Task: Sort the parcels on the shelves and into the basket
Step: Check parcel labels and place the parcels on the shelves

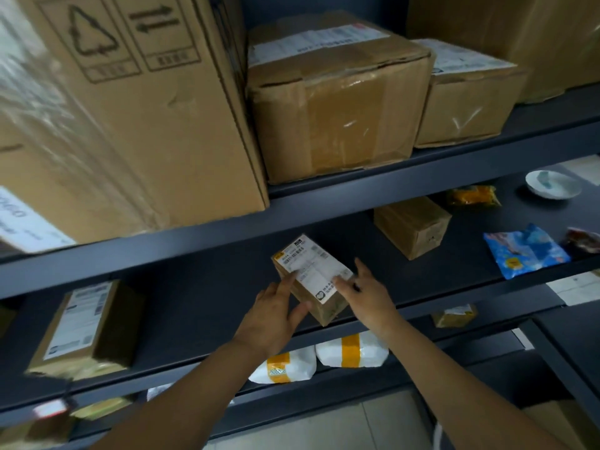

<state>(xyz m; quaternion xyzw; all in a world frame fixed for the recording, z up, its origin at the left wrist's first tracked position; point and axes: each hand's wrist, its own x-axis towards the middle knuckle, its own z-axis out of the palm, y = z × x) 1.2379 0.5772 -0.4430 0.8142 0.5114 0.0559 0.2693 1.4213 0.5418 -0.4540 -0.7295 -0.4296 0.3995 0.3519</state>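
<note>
A small brown cardboard parcel point(312, 277) with a white shipping label lies near the front edge of the dark middle shelf point(201, 287). My left hand point(276, 315) grips its near left side, thumb under the front corner and a finger on the label. My right hand point(368, 292) touches its right side with straight fingers on the label's edge. Both forearms reach up from the bottom of the view.
Large cartons point(136, 102) point(337, 102) point(467, 99) fill the upper shelf. The middle shelf also carries a labelled box point(87, 329) at left, a brown box point(412, 225), a blue packet point(526, 251) and a white dish point(552, 185). White taped bags point(352, 350) lie on the lower shelf.
</note>
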